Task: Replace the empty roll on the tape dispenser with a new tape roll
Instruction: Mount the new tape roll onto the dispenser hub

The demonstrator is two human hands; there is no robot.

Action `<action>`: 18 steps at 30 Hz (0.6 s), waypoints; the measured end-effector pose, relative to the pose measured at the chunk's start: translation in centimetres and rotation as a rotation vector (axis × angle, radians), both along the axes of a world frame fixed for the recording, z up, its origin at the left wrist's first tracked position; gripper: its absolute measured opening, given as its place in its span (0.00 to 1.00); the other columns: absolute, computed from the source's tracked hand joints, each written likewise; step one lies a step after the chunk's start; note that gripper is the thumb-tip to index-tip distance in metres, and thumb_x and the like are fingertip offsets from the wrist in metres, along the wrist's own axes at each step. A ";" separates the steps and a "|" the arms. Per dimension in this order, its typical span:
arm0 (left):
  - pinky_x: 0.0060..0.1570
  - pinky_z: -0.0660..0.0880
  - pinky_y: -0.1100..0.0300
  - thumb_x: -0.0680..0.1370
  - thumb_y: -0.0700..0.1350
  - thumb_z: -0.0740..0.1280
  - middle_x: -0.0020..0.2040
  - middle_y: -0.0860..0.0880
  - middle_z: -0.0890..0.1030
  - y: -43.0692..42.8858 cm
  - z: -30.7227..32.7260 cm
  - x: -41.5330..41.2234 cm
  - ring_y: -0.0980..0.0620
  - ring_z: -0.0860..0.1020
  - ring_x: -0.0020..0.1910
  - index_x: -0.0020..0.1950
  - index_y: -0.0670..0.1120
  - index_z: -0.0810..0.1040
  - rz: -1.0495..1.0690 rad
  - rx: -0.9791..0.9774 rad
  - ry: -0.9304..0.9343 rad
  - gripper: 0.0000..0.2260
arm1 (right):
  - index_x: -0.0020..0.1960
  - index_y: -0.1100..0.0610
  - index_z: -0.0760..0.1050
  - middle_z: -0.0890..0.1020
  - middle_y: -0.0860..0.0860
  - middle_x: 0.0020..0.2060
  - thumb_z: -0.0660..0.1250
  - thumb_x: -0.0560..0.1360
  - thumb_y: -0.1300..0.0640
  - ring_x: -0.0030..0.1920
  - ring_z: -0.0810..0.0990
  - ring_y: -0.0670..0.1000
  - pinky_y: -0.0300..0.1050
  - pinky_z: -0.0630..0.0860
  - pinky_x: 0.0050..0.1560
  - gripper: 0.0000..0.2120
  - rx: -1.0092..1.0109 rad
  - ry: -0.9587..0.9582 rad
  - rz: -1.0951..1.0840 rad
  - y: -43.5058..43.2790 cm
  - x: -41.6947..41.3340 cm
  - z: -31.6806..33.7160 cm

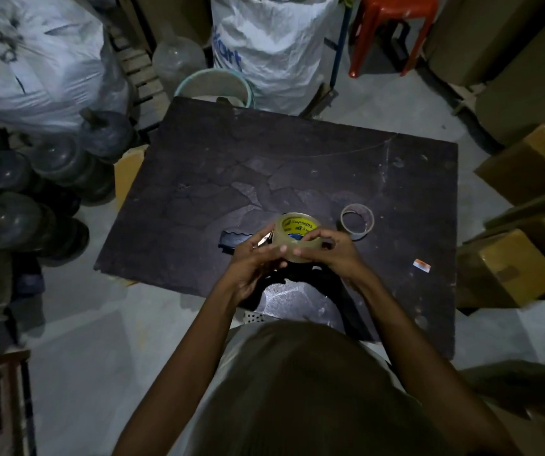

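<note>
A new clear tape roll [292, 232] with a yellow printed core is held above the dark board [297, 166], near its front middle. My left hand [254, 258] grips the roll from the left and my right hand [332, 250] from the right, fingers wrapped over its near rim. The black tape dispenser [233, 240] lies on the board just left of the roll, its toothed end showing; my hands hide most of it. The empty cardboard core [357, 218] stands on the board just right of my right hand.
A small white and orange scrap [421, 265] lies at the board's front right. Cardboard boxes [524, 166] stack on the right. White sacks [274, 47], a bucket [215, 85] and a red stool [392, 24] stand behind. Dark jugs [50, 179] crowd the left.
</note>
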State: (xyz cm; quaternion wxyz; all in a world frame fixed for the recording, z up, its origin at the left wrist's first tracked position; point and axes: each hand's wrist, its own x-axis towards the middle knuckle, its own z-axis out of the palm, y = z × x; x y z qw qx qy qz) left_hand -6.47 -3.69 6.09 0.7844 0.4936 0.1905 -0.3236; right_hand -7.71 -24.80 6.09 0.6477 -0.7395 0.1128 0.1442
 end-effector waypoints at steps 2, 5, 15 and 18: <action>0.46 0.83 0.48 0.66 0.34 0.80 0.57 0.37 0.85 -0.2 -0.4 -0.2 0.45 0.84 0.40 0.73 0.50 0.75 0.017 0.051 -0.014 0.37 | 0.49 0.57 0.85 0.82 0.59 0.58 0.83 0.68 0.61 0.53 0.83 0.53 0.40 0.82 0.48 0.12 -0.047 -0.034 0.018 0.1 0.0 -0.1; 0.40 0.84 0.53 0.65 0.33 0.79 0.55 0.38 0.86 -0.2 -0.9 0.0 0.46 0.84 0.37 0.73 0.48 0.75 0.060 0.049 -0.010 0.37 | 0.57 0.52 0.83 0.78 0.54 0.64 0.85 0.65 0.59 0.59 0.83 0.52 0.44 0.84 0.52 0.23 -0.054 -0.037 0.094 -0.2 0.1 0.2; 0.46 0.84 0.49 0.67 0.27 0.78 0.49 0.38 0.87 -0.1 -1.8 -0.2 0.42 0.86 0.45 0.68 0.45 0.81 -0.254 0.250 -0.146 0.31 | 0.83 0.40 0.53 0.69 0.51 0.72 0.87 0.61 0.54 0.71 0.72 0.50 0.48 0.76 0.69 0.62 -0.310 0.057 0.457 -1.5 0.4 -0.6; 0.39 0.85 0.44 0.67 0.29 0.80 0.48 0.37 0.87 -0.6 -1.6 -1.0 0.37 0.87 0.43 0.60 0.40 0.83 -0.140 0.431 -0.154 0.22 | 0.78 0.38 0.62 0.71 0.51 0.68 0.86 0.59 0.45 0.65 0.77 0.53 0.57 0.83 0.60 0.54 -0.406 0.081 0.414 -0.8 -0.1 -1.1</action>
